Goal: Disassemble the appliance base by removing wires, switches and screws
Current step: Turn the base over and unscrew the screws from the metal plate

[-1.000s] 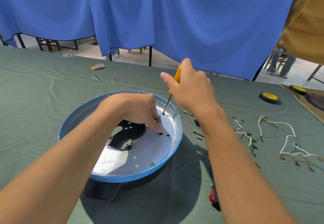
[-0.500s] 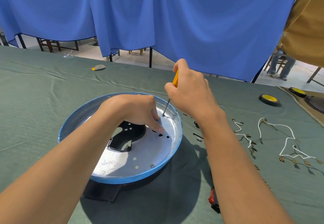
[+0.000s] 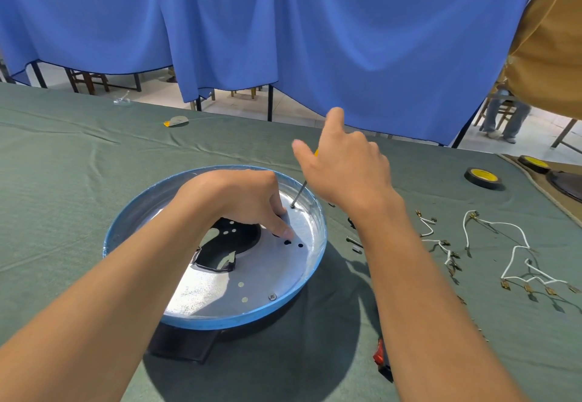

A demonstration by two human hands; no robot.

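The round appliance base (image 3: 220, 323) with a blue rim and silver plate lies upside down on the green cloth. My left hand (image 3: 233, 200) is inside it, bent fingertips pressing on the plate beside small black holes. My right hand (image 3: 346, 168) holds a yellow-handled screwdriver (image 3: 299, 194) with its tip on the plate near the far right rim. Index finger and thumb stick out, and the handle is mostly hidden behind the hand. One screw (image 3: 272, 297) sits in the plate near the front rim.
Removed white wires with brass terminals (image 3: 516, 250) and shorter ones (image 3: 441, 241) lie to the right. Loose screws (image 3: 354, 242) lie beside the base, a red switch (image 3: 379, 356) by my right forearm. A black-and-yellow tape roll (image 3: 483, 177) sits far right. Blue curtains hang behind the table.
My right hand has lifted its index finger and thumb off the screwdriver handle while the tip stays on the same spot. The left hand has not moved.
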